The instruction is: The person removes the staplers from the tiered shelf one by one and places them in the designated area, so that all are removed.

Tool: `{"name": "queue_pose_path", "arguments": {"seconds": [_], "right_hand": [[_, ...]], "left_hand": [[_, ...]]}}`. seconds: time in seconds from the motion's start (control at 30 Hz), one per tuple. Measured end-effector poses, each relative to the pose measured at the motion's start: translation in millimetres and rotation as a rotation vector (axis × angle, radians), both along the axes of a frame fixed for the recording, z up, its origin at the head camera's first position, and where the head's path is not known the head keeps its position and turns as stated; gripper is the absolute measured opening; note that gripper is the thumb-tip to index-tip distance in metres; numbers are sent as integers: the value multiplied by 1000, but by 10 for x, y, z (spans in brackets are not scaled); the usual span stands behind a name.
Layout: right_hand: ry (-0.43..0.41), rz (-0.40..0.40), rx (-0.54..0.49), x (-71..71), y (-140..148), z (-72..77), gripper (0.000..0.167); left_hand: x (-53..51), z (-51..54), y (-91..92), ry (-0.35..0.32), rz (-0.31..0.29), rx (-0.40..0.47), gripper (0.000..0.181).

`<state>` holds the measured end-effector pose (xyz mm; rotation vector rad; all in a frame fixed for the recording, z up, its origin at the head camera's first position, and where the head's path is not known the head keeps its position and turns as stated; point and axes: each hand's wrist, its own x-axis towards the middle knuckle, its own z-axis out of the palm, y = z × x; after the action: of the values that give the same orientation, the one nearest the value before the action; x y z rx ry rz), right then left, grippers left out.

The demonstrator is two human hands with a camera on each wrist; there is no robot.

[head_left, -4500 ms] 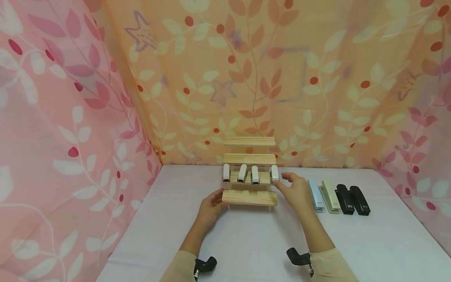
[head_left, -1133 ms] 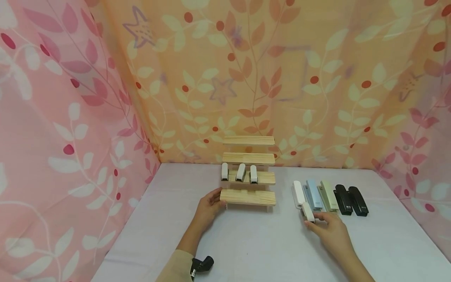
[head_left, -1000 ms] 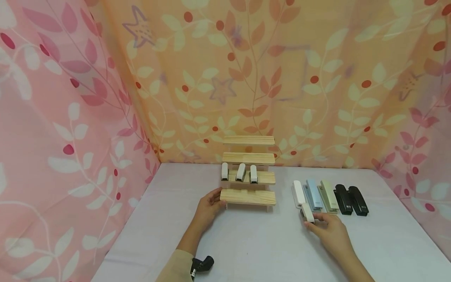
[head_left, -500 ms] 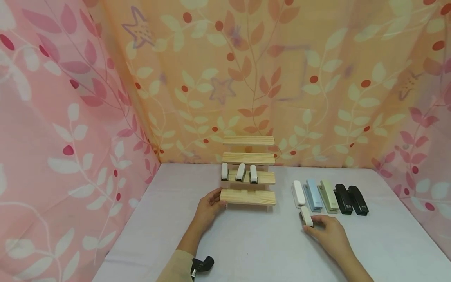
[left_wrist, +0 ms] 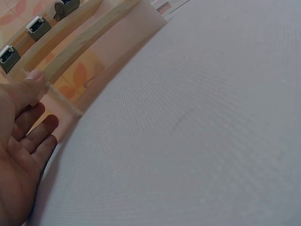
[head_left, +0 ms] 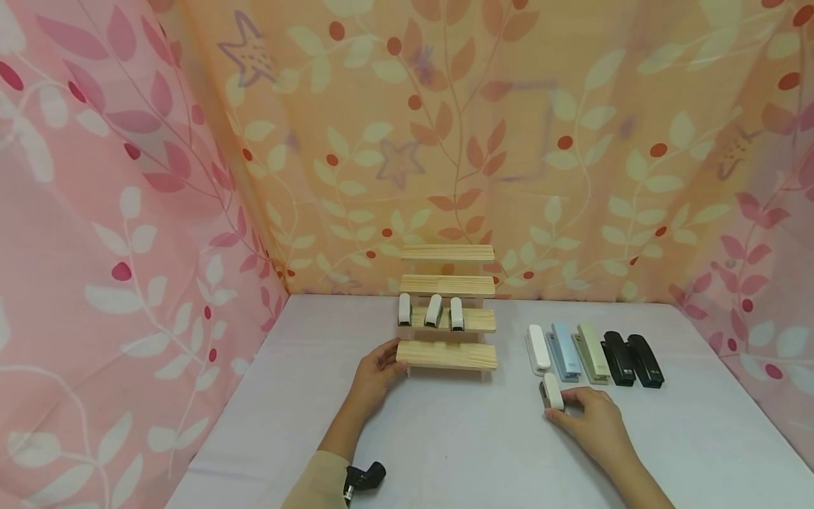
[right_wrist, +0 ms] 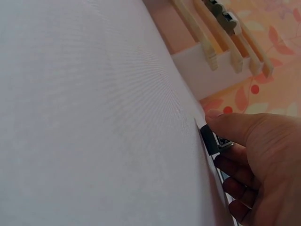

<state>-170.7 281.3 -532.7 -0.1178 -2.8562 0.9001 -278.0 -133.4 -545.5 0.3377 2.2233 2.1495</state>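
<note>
In the head view a wooden tiered rack stands at the centre, with three small white staplers on its second tier from the bottom. The left hand grips the left end of the lowest tier; the left wrist view shows its thumb on the wood. To the right, the right hand pinches a small white stapler between thumb and fingers, low at the table. The right wrist view shows that stapler's dark end beside the thumb.
Behind the held stapler, a row lies on the table: a white stapler, a light blue one, a pale green one and two black ones. Patterned cloth hangs behind and at the sides.
The white stapler at the right end of the rack's tier is now in the right hand by the row. Over the last second, hand and stapler have shifted slightly nearer. The left hand stays on the rack.
</note>
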Motion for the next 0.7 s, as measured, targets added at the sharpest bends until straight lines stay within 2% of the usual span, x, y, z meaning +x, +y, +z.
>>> {"name": "queue_pose_path", "arguments": {"seconds": [0.13, 0.3, 0.47, 0.7], "right_hand": [[-13, 22, 3, 14, 7, 24, 65], [-30, 35, -10, 30, 18, 137, 70], [-9, 21, 6, 51, -14, 406, 69], [93, 69, 40, 49, -144, 814, 64]], "left_hand": [[8, 5, -11, 9, -2, -8, 64], [0, 11, -19, 17, -8, -29, 65], [-16, 9, -7, 20, 2, -46, 64], [-7, -1, -12, 14, 7, -53, 65]]}}
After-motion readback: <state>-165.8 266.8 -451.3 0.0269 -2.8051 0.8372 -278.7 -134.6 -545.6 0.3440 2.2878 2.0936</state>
